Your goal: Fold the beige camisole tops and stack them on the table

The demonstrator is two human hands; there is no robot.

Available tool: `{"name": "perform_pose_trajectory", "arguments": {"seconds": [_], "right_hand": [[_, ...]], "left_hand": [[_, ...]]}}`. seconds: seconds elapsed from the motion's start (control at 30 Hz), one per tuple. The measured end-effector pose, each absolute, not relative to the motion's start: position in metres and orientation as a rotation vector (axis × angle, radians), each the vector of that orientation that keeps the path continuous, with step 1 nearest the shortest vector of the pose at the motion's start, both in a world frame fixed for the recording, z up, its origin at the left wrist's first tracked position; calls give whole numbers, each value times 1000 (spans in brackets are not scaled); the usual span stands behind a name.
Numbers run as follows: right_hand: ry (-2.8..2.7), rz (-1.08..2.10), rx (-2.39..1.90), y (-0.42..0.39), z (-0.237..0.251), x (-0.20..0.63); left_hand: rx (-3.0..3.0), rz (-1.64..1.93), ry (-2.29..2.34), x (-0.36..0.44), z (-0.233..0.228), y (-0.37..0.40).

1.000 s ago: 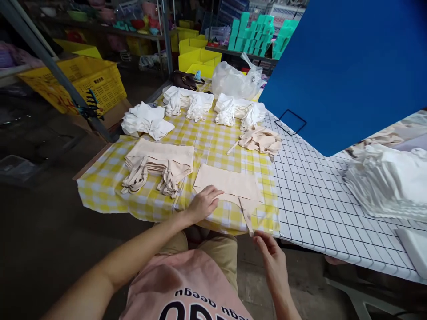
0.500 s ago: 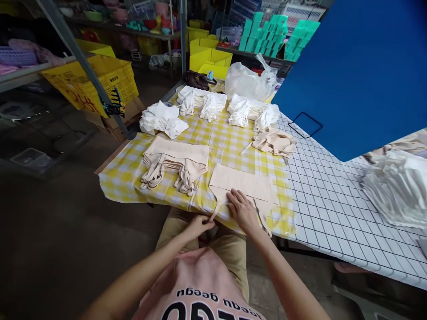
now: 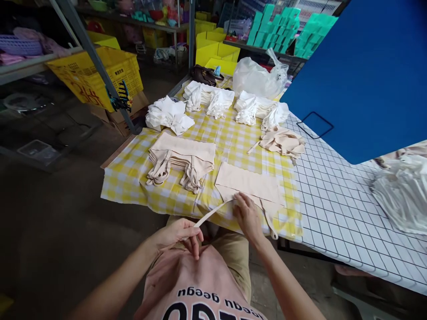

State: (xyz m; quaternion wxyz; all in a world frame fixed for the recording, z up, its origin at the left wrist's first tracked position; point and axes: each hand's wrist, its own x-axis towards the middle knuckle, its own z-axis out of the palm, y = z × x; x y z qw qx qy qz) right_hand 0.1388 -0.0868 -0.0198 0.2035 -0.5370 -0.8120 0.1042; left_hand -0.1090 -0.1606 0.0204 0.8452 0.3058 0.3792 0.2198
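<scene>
A beige camisole top [image 3: 249, 180] lies flat near the front edge of the table, its straps towards me. My left hand [image 3: 183, 235], over my lap, pinches the free end of one shoulder strap [image 3: 212, 214] and holds it stretched out to the left. Bent fingers of my right hand [image 3: 247, 217] grip the top where that strap begins; the fingertips are partly hidden. The other strap [image 3: 269, 221] hangs loose at the table edge, to the right of my right hand. Left of this top is a neat stack of beige camisoles [image 3: 187, 150] with bunched straps.
White camisole stacks [image 3: 208, 98] and a white heap [image 3: 168, 114] lie farther back, before a clear plastic bag [image 3: 258, 79]. A crumpled beige pile [image 3: 283, 141] is at right. A blue panel [image 3: 353, 84] juts over the grid-patterned cloth [image 3: 328, 195]. A metal post [image 3: 96, 66] stands left.
My left hand has moved left and towards me, drawing the strap out straight. My right hand has slid slightly down to the strap's base, its fingers now more bent.
</scene>
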Motion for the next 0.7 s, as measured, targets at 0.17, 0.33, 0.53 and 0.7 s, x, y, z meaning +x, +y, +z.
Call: {"name": "perform_pose_trajectory", "arguments": {"seconds": [0.17, 0.33, 0.53, 0.7], "right_hand": [[-2467, 602, -918, -122, 13, 94], [-2391, 803, -915, -126, 22, 84], [-2223, 1093, -990, -121, 29, 92], [-2305, 1212, -861, -121, 35, 84]], "left_hand": [[622, 457, 746, -101, 27, -161], [451, 514, 687, -98, 25, -159], [489, 513, 716, -106, 28, -156], [528, 508, 711, -102, 29, -154]]}}
